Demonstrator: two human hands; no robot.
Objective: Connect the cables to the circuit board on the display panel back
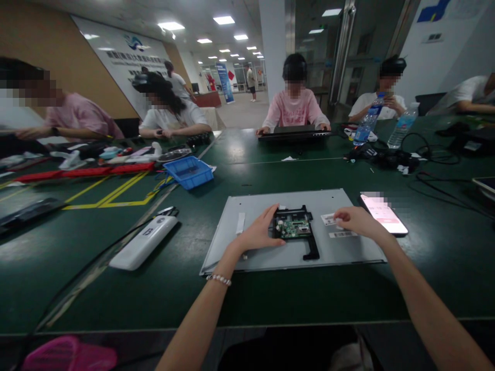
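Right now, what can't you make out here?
All in the head view:
Whether the right hand grips the label at its fingertips: they cover one end.
The label's print: too small.
Panel surface beneath the left hand: covered by it.
Phone screen: partly pixelated.
Pink basket: lower part cut off by the bottom edge.

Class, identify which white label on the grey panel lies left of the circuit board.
The narrow strip beside the left hand; the upper label and lower label near the right hand both lie right of the circuit board.
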